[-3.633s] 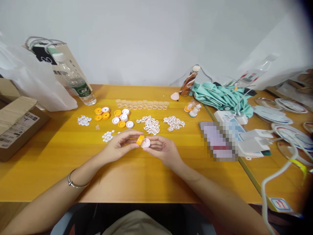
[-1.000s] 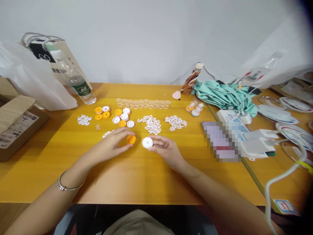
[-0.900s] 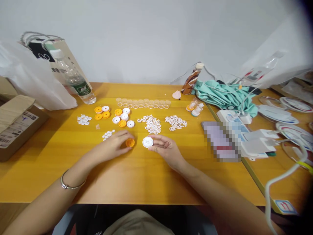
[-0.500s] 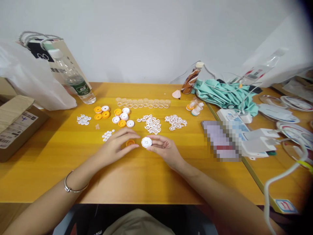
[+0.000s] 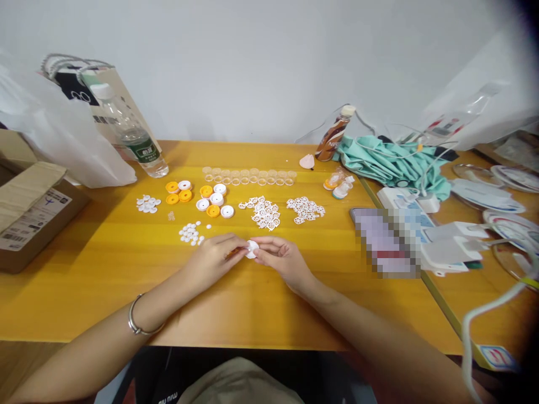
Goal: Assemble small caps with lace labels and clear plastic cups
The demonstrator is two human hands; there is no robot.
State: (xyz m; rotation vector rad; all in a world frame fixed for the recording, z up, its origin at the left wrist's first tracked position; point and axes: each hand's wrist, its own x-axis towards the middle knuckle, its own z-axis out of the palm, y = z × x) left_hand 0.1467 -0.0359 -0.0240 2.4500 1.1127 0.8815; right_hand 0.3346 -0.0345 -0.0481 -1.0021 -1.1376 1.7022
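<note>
1. Plain white wall stood behind a yellow wooden table [image 5: 261,303] crowded with small parts.
2. Far left sat a cardboard box [image 5: 29,216], a white plastic bag [image 5: 63,146], and a water bottle [image 5: 135,143] leaning against a paper bag [image 5: 90,90].
3. Ahead of those lay a heap of small white discs [image 5: 146,203], then a cluster of orange and white caps [image 5: 202,197], with tiny white buttons [image 5: 190,233] nearer the person.
4. At the far side of the caps ran a row of clear cups [image 5: 248,176].
5. The left hand [image 5: 214,259], a bracelet [image 5: 141,322] on its wrist, curled its fingers over an orange cap [image 5: 232,253], of which only a sliver showed.
6. The right hand [image 5: 280,259] pinched a white cap [image 5: 252,248] between thumb and fingertips, touching the left hand's fingertips at mid-table, just above the wood.
7. Beyond the hands lay two piles of white lattice pieces [image 5: 265,212].
8. Further right were a brown drink bottle [image 5: 334,134], a teal cloth [image 5: 391,163], and white chargers [image 5: 448,247] with cables.
</note>
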